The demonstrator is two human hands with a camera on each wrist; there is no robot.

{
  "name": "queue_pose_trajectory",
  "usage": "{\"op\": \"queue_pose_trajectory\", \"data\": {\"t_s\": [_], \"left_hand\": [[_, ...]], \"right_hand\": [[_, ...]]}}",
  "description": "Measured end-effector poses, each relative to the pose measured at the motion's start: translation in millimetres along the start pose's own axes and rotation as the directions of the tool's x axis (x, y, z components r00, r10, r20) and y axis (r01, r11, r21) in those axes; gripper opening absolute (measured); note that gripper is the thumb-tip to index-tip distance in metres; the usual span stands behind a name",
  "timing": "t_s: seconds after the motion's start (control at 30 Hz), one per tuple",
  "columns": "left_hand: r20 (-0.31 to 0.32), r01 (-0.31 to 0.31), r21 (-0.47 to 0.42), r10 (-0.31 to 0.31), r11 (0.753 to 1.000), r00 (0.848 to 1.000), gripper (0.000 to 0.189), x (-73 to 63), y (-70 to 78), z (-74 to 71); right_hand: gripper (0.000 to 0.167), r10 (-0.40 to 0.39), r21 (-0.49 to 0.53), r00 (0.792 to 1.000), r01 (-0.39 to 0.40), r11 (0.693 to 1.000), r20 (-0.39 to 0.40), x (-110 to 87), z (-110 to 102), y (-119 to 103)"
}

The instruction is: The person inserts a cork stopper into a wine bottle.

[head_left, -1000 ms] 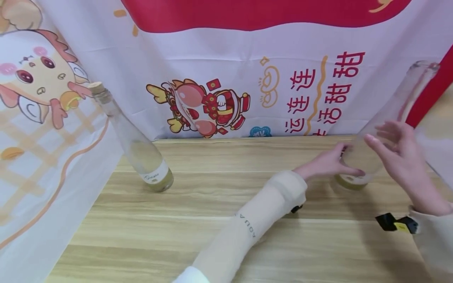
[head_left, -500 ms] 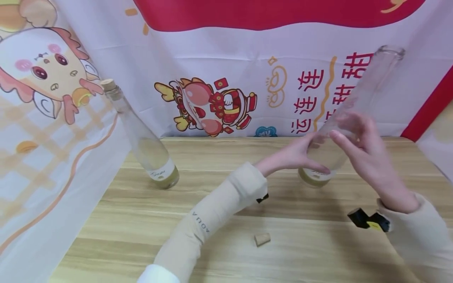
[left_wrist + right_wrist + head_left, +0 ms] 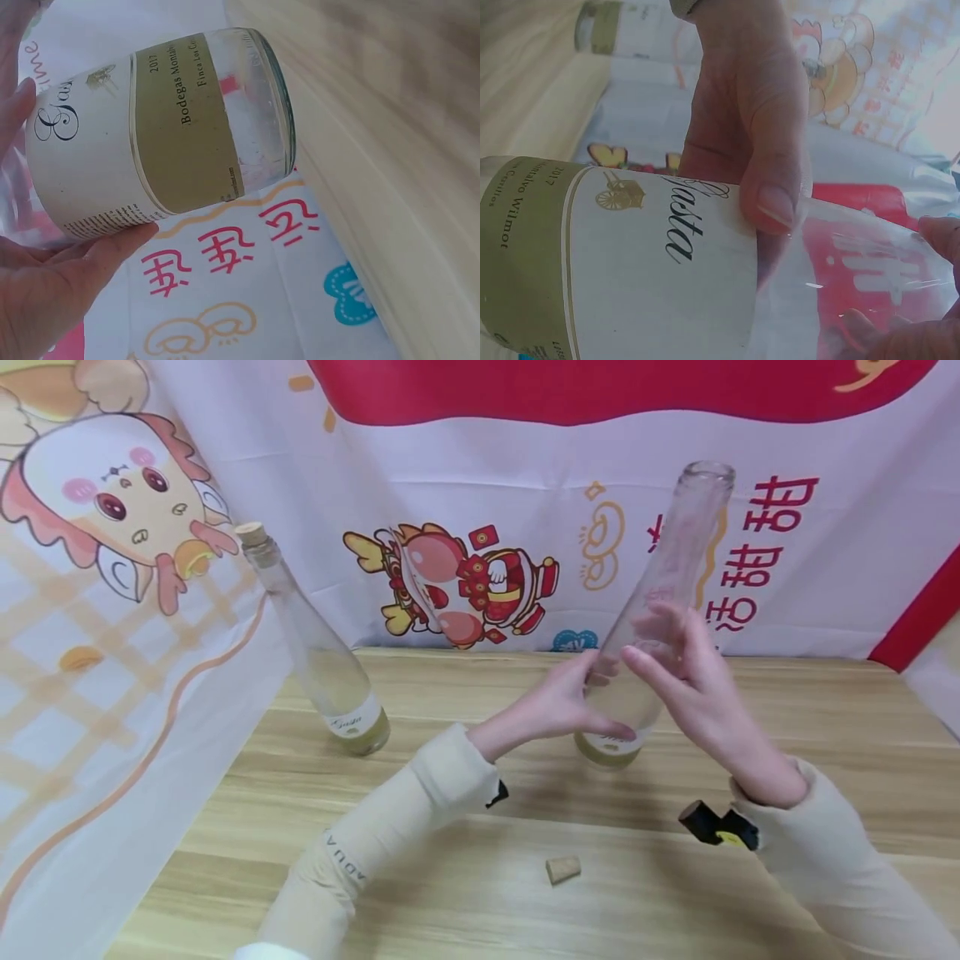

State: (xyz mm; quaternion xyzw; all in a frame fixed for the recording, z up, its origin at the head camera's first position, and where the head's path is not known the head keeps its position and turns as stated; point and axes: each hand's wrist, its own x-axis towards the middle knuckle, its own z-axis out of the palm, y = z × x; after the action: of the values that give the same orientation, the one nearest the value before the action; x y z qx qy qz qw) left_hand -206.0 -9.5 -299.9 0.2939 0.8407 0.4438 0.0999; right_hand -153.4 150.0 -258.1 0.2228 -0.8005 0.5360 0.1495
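Note:
Both hands hold a clear glass bottle [image 3: 621, 693] with an uncorked mouth and a white-and-gold label. In the head view its neck leans to the right. My left hand [image 3: 547, 703] grips the lower body from the left, its thumb near the label. Higher up, my right hand [image 3: 697, 689] grips the body from the right. The left wrist view shows the bottle's base [image 3: 281, 105] beside the table; whether they touch I cannot tell. On the table in front of the hands lies a loose cork [image 3: 563, 869].
A matching bottle [image 3: 330, 668] stands at the left, with a cork [image 3: 252, 533] in its mouth. The wood-grain table [image 3: 480, 827] meets a printed cloth [image 3: 480, 460] at the back, and more cloth [image 3: 217, 710] hangs along the left.
The hands have carried the bottle leftward, from the table's right side toward its middle. The loose cork has come into view from behind the left forearm. The corked bottle stays standing.

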Motion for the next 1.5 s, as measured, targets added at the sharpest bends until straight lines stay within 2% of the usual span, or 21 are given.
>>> {"op": "queue_pose_trajectory", "data": {"t_s": [0.13,0.37,0.6,0.83,1.1,1.33,1.5], "left_hand": [[-0.013,-0.017,-0.013,0.016,1.000,1.000,0.082,-15.2,-8.6,-4.0],[-0.031,-0.034,-0.026,0.033,0.999,0.999,0.084,-34.7,-24.5,-2.3],[-0.050,-0.005,-0.053,0.002,0.999,0.999,0.084,-49.8,-38.5,1.4],[-0.054,0.080,-0.041,-0.082,0.996,0.995,0.080,-59.4,-44.3,4.0],[-0.064,0.119,-0.027,-0.121,0.993,0.991,0.077,-66.0,-48.5,8.2],[-0.081,0.089,0.018,-0.087,0.996,0.993,0.078,-68.2,-54.5,12.2],[-0.055,0.100,-0.006,-0.101,0.995,0.993,0.084,-67.1,-53.2,9.6]], "right_hand": [[0.047,0.012,0.006,0.999,-0.012,1.000,0.033,-1.9,12.5,-1.1],[0.047,0.015,0.070,0.998,-0.019,0.997,0.063,-8.3,33.9,5.1],[0.049,0.022,0.099,0.996,-0.030,0.995,0.087,-14.9,49.1,13.1],[0.051,0.028,0.096,0.995,-0.038,0.995,0.100,-19.6,57.2,16.9],[0.051,0.057,0.101,0.990,-0.071,0.992,0.129,-24.4,61.3,19.8],[0.052,0.042,0.089,0.990,-0.055,0.995,0.138,-27.3,64.9,22.7],[0.053,0.032,0.095,0.992,-0.044,0.995,0.122,-27.8,64.3,23.5]]}}
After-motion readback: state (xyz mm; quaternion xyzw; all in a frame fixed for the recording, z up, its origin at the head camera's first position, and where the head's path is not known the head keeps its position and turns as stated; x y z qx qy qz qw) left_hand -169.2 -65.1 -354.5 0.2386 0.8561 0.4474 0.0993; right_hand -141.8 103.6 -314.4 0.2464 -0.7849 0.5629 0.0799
